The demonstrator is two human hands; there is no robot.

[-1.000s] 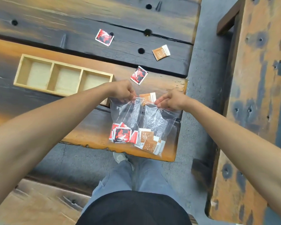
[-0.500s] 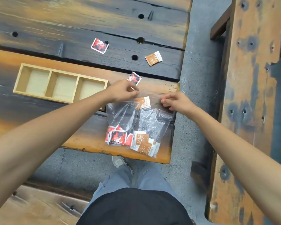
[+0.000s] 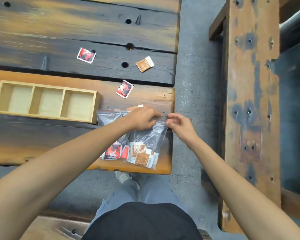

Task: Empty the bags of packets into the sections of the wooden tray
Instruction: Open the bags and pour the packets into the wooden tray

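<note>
Two clear zip bags lie side by side at the table's right front corner. The left bag [image 3: 109,118] holds several red-and-black packets [image 3: 114,151]. The right bag [image 3: 152,135] holds several brown packets [image 3: 142,155]. My left hand [image 3: 142,118] and my right hand [image 3: 178,124] both pinch the top edge of the right bag, close together. The wooden tray [image 3: 45,116] with three bare sections sits to the left of the bags.
Loose on the table lie a red packet [image 3: 86,55], another red packet [image 3: 124,88] and a brown packet [image 3: 145,64]. A brown packet [image 3: 137,106] peeks out behind my left hand. The table's right edge [image 3: 172,104] drops to a concrete floor; a bench [image 3: 249,101] stands to the right.
My left hand has slid right along the bags' top, from the left bag to the right bag's top, closing up to my right hand. The view has shifted.
</note>
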